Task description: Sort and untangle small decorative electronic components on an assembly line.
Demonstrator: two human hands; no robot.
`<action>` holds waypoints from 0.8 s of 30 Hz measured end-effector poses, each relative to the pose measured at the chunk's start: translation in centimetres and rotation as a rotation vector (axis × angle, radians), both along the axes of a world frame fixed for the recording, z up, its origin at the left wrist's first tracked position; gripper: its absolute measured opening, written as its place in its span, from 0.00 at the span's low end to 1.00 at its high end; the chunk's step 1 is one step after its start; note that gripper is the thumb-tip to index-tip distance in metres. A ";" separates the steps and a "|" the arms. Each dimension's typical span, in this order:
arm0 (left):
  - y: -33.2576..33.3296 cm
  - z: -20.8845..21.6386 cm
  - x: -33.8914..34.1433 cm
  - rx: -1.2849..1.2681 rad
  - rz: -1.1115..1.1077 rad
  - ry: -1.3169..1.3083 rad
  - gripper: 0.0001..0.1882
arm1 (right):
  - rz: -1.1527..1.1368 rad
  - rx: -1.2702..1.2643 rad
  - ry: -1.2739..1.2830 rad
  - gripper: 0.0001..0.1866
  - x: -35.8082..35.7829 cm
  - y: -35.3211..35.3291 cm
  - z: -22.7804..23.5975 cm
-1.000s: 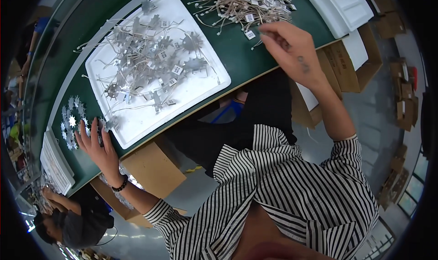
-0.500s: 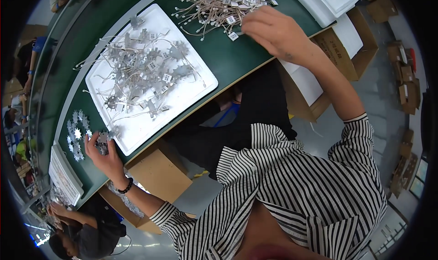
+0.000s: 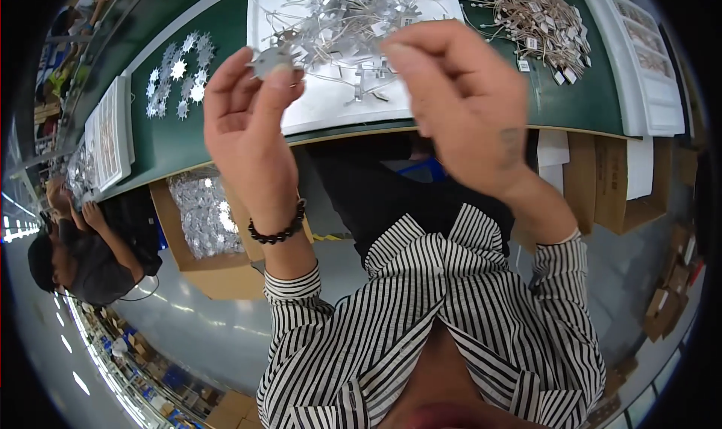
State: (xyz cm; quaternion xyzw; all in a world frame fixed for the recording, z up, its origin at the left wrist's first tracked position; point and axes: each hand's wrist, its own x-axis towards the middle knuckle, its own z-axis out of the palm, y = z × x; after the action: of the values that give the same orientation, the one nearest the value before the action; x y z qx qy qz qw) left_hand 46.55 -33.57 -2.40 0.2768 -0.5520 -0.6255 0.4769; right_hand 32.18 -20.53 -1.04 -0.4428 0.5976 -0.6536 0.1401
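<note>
My left hand (image 3: pixel 254 132) is raised over the near edge of the bench, thumb and fingers pinching a toothed, star-shaped metal plate (image 3: pixel 265 63). To its right, my right hand (image 3: pixel 477 102) hovers in front of the white foam tray (image 3: pixel 320 117), thumb and forefinger pressed together and slightly blurred. Whatever may be between those fingertips is too small to tell. Behind both hands, the tray bears a heap of silvery star plates with wires and white labels (image 3: pixel 361 19). Several loose star plates (image 3: pixel 178 69) lie on the green bench at left.
A pile of labelled wires with connectors (image 3: pixel 530 15) lies right of the tray. White foam trays (image 3: pixel 639 68) (image 3: pixel 113 132) stand at both bench ends. Below are a carton of shiny plates (image 3: pixel 203 267) and other cartons (image 3: pixel 617 203). A person in dark clothes (image 3: pixel 98 260) works at left.
My left hand has risen from the tray's near left corner with a star plate. My right hand has left the wire pile and come closer to the left. The view has turned.
</note>
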 end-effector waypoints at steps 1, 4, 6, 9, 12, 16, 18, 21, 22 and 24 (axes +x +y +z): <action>0.5 0.0 -0.3 -0.007 -0.012 0.000 0.22 | -0.019 -0.014 0.066 0.06 0.7 -0.5 0.0; 1.3 -0.2 -0.1 -0.047 -0.026 -0.012 0.22 | -0.060 -0.148 0.250 0.06 2.0 -2.3 -1.1; 1.9 -0.4 -0.1 -0.049 -0.011 0.006 0.21 | -0.083 -0.176 0.295 0.06 2.4 -2.9 -1.1; 2.7 -0.6 -0.5 -0.054 -0.002 0.052 0.21 | -0.162 -0.191 0.414 0.07 2.5 -3.3 -1.4; 3.3 -0.8 -1.0 -0.054 0.012 0.079 0.21 | -0.182 -0.179 0.468 0.07 2.3 -3.2 -2.1; 3.4 -1.0 -1.3 -0.106 0.054 0.068 0.21 | -0.185 -0.159 0.503 0.06 2.3 -3.3 -2.0; 3.2 -1.5 -1.2 -0.195 0.097 0.014 0.20 | -0.162 -0.127 0.489 0.06 2.6 -3.3 -1.7; 3.1 -1.8 -1.2 -0.241 0.105 -0.010 0.20 | -0.116 -0.070 0.358 0.05 2.9 -3.0 -1.4; 3.1 -1.9 -1.2 -0.243 0.093 -0.008 0.20 | -0.081 -0.029 0.233 0.05 2.9 -2.9 -1.3; 3.1 -2.0 -1.2 -0.249 0.070 -0.002 0.20 | -0.008 0.051 -0.018 0.04 3.0 -2.9 -1.1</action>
State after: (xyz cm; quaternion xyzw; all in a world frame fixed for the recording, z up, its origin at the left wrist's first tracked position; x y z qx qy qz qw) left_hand 45.35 -30.48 -4.43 0.2354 -0.6158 -0.5349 0.5284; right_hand 35.23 -23.39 -2.19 -0.4305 0.6147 -0.6427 0.1541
